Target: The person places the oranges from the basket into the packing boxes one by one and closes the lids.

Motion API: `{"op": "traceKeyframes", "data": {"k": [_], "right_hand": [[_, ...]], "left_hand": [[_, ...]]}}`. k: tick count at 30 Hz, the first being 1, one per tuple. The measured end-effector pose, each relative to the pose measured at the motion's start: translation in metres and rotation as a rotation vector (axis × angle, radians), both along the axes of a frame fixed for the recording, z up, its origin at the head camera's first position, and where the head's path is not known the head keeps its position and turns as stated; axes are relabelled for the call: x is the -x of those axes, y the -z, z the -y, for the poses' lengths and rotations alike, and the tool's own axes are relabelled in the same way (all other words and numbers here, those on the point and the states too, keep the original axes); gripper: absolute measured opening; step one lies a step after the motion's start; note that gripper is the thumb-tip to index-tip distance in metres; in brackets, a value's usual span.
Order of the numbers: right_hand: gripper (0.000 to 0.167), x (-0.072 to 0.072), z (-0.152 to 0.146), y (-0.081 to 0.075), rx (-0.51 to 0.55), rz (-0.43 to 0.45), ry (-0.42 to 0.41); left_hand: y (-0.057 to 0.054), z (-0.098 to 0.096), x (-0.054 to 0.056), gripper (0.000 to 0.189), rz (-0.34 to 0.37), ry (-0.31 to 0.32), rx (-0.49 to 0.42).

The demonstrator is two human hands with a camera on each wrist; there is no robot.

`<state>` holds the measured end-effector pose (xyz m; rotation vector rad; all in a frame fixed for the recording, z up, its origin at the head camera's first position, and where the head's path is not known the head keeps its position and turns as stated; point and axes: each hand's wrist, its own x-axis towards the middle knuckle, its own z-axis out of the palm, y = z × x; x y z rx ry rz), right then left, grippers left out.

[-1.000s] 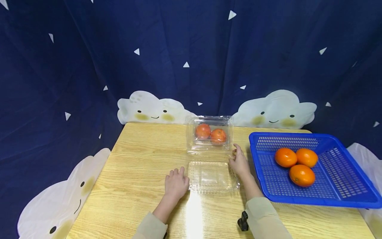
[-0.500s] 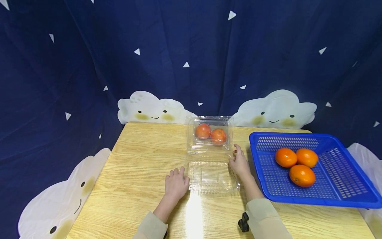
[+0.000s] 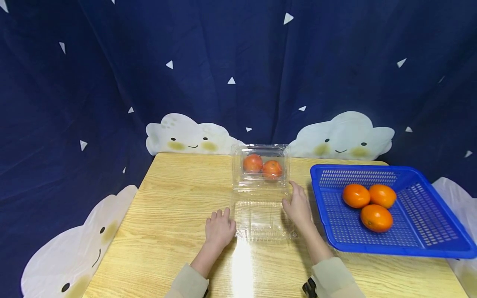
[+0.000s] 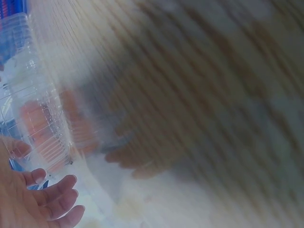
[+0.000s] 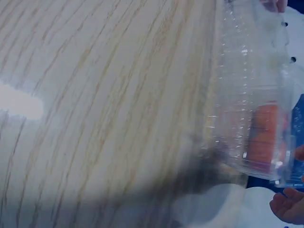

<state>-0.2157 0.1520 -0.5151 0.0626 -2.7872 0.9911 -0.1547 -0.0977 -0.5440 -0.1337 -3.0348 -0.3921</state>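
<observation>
A clear plastic clamshell box (image 3: 261, 219) lies unfolded on the table in the head view. Its far half holds two orange-red round fruits (image 3: 272, 169), seen through the plastic. By the near half's left edge rests my left hand (image 3: 220, 227), fingers loosely bent and holding nothing. My right hand (image 3: 299, 206) is over the right edge of the near half, index finger extended towards the hinge and thumb pointing inward, with nothing in its grasp. Both wrist views show the box (image 4: 45, 123) from the side, with relaxed fingers next to it.
To the right stands a blue plastic basket (image 3: 316, 198) with three glossy orange fruits (image 3: 376, 218) in it. The wooden table (image 3: 167, 198) ends at a dark blue curtain (image 3: 205, 49) with cloud prints.
My right hand has shifted slightly left and inward over the near half of the box. The left hand and the fruits have stayed in place.
</observation>
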Motion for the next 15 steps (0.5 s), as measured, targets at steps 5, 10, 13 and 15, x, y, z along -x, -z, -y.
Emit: {"op": "traceKeyframes", "data": {"k": [5, 10, 13, 15], "right_hand": [[0.053, -0.008, 0.001, -0.017, 0.045, -0.065, -0.053], [0.043, -0.014, -0.005, -0.033, 0.034, -0.147, -0.077], [0.04, -0.016, -0.013, -0.038, -0.006, -0.195, -0.067], [0.039, -0.016, -0.02, -0.04, -0.03, -0.218, -0.053]], "left_hand": [[-0.001, 0.0, 0.001, 0.033, -0.004, 0.0, 0.007], [-0.001, 0.001, 0.001, 0.031, -0.002, 0.001, 0.013], [-0.001, 0.001, 0.0, 0.033, 0.001, 0.002, 0.012], [-0.001, 0.001, 0.0, 0.034, 0.001, 0.004, 0.015]]}}
